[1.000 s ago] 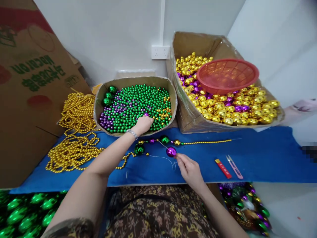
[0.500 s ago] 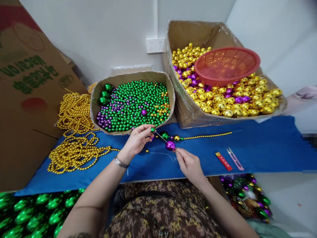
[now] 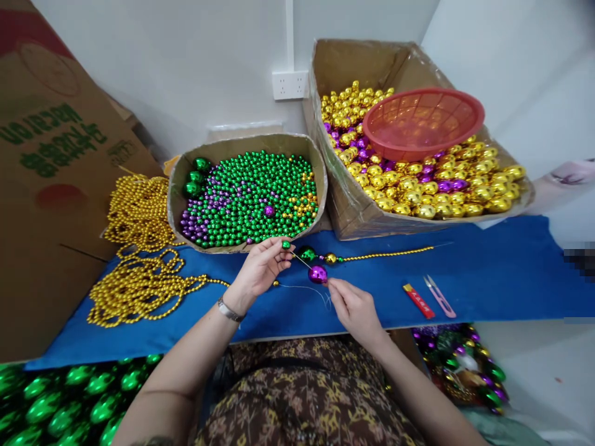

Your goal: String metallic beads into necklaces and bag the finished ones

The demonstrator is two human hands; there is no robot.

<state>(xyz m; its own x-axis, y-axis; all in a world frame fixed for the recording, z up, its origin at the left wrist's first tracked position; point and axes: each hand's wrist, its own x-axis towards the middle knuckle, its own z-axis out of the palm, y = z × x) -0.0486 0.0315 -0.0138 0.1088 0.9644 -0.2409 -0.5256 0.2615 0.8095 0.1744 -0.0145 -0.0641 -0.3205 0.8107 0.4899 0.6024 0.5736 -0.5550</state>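
Head view: purple ball [image 3: 318, 274] already on needle [image 3: 302, 258]; your right hand [image 3: 357, 310] pinches needle, your left hand [image 3: 259, 267] green bead [image 3: 286, 245], seemingly unthreaded.

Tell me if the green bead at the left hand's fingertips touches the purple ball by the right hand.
Apart. The head view shows a gap between the green bead and purple ball, crossed by a thin needle or thread.
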